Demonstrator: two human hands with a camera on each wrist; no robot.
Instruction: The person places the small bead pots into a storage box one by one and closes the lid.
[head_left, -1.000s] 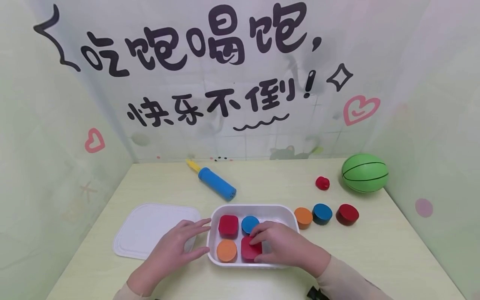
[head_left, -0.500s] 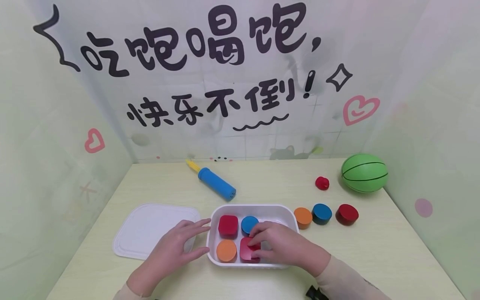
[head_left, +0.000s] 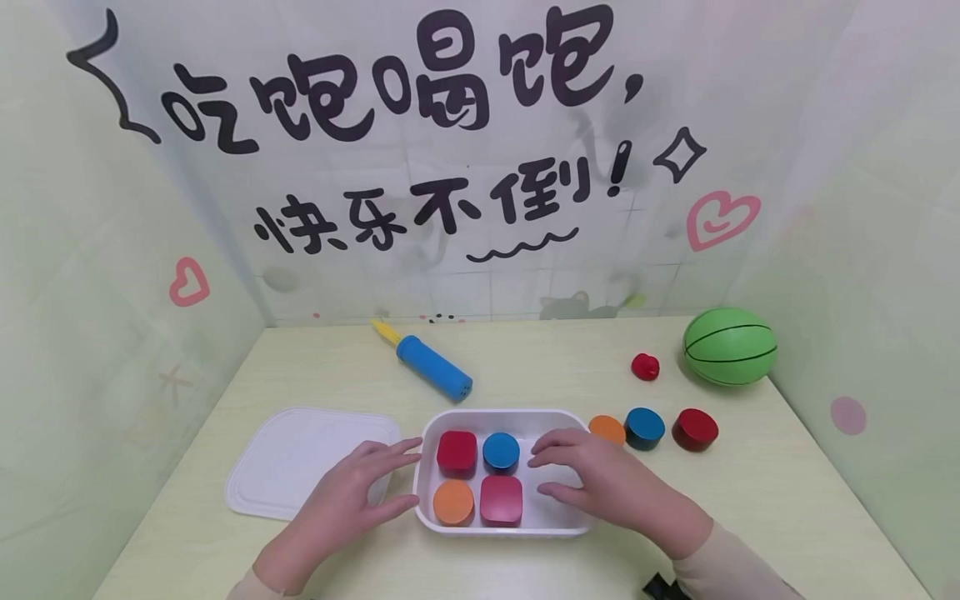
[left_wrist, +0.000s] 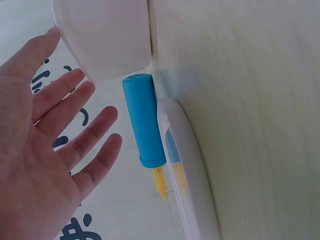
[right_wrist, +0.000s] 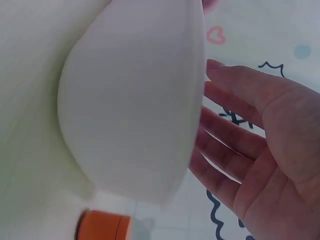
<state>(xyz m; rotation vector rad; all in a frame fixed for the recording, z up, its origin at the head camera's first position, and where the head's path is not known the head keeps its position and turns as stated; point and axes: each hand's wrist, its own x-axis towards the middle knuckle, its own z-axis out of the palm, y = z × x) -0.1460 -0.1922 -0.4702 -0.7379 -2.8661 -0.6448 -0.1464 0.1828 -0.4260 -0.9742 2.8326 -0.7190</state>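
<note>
Head view: left hand (head_left: 356, 487) and right hand (head_left: 592, 477) were spread loosely, empty; white oblong plastic tray (head_left: 504, 532) risked being shifted by right-edge bumps.

A white, open-topped tray (head_left: 502, 533) with rounded corners sits flat near the middle of the bench (head_left: 337, 358), its long sides roughly parallel to the bench's back edge; the fingertips of the left hand (head_left: 352, 492) are at its left rim, and the right hand (head_left: 596, 475) is over its right half, holding nothing. Four blocks lie flat face up in the tray's left part: a red rounded-square block (head_left: 457, 452) in the back left corner, an orange disc (head_left: 453, 502) in the front left corner, a blue disc (head_left: 501, 451) towards the back side, and a shiny pinkish-red rounded square (head_left: 501, 501) towards the front side.
</note>
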